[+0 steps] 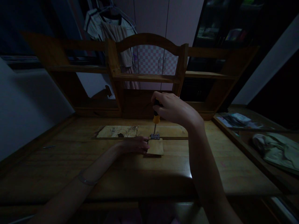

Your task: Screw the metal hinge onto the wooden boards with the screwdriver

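Observation:
My right hand [167, 107] is wrapped round the handle of a screwdriver [156, 119], black and yellow, held nearly upright. Its shaft runs down to a small metal hinge [154, 136]. That hinge sits where a short wooden block [156, 147] meets a long wooden board [173, 131] lying across the desk. At the block's left edge, my left hand [137, 145] has its fingers closed against the block and hinge. Dim light hides the tip of the screwdriver and any screw under it.
A wooden desk [70, 168] carries a shelf frame [147, 77] along its back. A thin pen-like object [49, 146] lies at the left. Beyond the right edge are a pale cloth bag [277, 151] and plastic-wrapped items [238, 118]. Clothes [116, 29] hang behind.

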`<move>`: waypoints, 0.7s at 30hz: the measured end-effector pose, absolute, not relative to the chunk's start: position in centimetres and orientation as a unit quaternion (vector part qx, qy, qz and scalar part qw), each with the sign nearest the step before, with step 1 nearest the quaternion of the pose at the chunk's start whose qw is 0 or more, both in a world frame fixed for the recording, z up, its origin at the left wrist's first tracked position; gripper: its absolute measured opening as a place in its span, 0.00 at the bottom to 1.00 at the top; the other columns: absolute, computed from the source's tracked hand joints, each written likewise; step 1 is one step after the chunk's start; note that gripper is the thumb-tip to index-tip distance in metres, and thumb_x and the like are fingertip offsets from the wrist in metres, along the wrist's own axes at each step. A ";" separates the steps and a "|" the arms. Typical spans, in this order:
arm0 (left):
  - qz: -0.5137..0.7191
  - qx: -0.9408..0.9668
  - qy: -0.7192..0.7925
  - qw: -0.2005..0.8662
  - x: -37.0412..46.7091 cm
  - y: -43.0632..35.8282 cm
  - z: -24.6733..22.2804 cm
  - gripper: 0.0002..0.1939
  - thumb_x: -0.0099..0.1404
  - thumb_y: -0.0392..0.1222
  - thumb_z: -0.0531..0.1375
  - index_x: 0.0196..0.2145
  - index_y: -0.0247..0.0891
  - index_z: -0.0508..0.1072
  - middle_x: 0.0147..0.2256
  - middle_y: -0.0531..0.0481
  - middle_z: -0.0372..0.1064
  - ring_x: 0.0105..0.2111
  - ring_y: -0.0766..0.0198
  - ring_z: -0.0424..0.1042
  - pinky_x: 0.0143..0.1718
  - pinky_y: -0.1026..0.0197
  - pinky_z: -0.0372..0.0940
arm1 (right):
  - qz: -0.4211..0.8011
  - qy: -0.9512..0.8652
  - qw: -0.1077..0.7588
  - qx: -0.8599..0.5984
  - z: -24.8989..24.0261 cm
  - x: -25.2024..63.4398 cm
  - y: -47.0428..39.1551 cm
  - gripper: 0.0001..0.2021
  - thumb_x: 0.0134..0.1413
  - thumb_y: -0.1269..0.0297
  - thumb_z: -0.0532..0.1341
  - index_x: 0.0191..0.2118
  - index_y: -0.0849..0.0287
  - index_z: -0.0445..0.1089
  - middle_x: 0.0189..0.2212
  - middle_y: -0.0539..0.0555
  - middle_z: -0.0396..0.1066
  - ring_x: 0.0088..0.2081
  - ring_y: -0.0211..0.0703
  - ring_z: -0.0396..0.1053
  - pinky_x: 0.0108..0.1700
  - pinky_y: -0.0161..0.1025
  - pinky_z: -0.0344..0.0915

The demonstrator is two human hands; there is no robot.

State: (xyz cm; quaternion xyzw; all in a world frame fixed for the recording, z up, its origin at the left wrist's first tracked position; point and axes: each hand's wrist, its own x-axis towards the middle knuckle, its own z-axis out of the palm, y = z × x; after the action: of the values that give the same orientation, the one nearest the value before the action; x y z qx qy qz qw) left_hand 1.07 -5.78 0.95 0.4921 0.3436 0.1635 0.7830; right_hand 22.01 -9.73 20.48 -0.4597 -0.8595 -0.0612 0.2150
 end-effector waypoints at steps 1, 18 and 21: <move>0.158 0.492 0.331 0.789 1.1 -5.7 0.9 0.27 0.50 0.41 0.73 0.47 0.36 0.72 0.41 0.47 0.72 0.39 0.61 0.74 0.42 0.62 0.69 | -0.061 -0.859 0.216 -0.460 20.5 22.0 -9.7 0.09 0.60 0.71 0.55 0.45 0.62 0.67 0.40 0.56 0.69 0.43 0.48 0.66 0.43 0.38 0.59; 0.159 0.504 0.346 0.775 0.8 -5.2 0.4 0.22 0.53 0.40 0.71 0.43 0.34 0.70 0.39 0.47 0.71 0.41 0.59 0.74 0.50 0.53 0.68 | -0.058 -0.844 0.258 -0.467 21.6 24.0 -10.1 0.11 0.58 0.74 0.56 0.46 0.60 0.68 0.39 0.53 0.69 0.41 0.46 0.67 0.41 0.36 0.59; 0.136 0.551 0.314 0.762 -0.3 -4.6 1.0 0.21 0.57 0.48 0.69 0.42 0.31 0.72 0.41 0.38 0.73 0.42 0.54 0.75 0.52 0.48 0.66 | -0.055 -0.839 0.274 -0.467 21.9 24.9 -10.3 0.12 0.57 0.74 0.56 0.46 0.60 0.68 0.39 0.53 0.69 0.40 0.45 0.67 0.39 0.35 0.58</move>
State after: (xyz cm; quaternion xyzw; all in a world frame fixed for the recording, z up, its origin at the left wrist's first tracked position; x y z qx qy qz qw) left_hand -0.27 -4.63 0.99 0.5506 0.3137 0.1359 0.7615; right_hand 24.90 -10.33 21.94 -0.4668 -0.8391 -0.0550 0.2738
